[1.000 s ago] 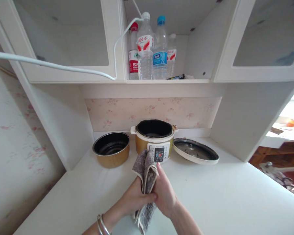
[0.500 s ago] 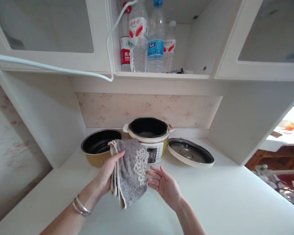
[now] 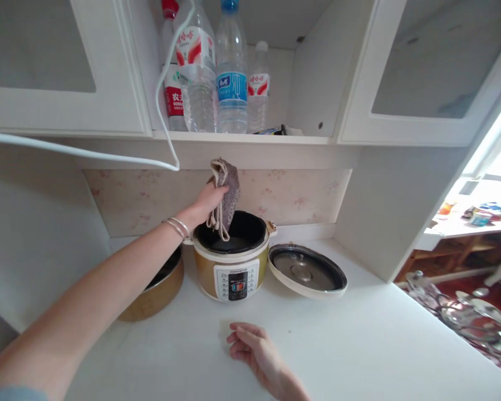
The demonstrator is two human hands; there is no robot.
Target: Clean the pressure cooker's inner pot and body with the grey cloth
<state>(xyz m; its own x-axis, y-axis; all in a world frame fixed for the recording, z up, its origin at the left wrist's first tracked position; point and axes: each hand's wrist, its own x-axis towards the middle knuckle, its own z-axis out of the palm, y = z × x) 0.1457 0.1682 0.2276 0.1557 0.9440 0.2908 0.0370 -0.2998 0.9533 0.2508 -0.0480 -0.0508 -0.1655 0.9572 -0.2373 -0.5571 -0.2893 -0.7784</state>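
My left hand (image 3: 207, 201) is closed on a grey cloth (image 3: 227, 191) and holds it up above the open mouth of a gold electric cooker (image 3: 231, 260); the cloth's lower end hangs into the dark opening. My right hand (image 3: 254, 352) rests on the white counter (image 3: 359, 345) in front of the cooker, holding nothing, with its fingers loosely curled and apart. The cooker's control panel faces me. Two bangles sit on my left wrist.
A gold inner pot (image 3: 158, 284) stands left of the cooker, partly behind my left arm. The cooker's lid (image 3: 307, 271) lies upside down on the right. Several water bottles (image 3: 217, 67) stand on the shelf above. A white cable (image 3: 108, 153) runs under the cabinets.
My left hand has lifted the cloth away from my right hand, up and forward over the cooker's opening. My right hand let go and dropped onto the counter.
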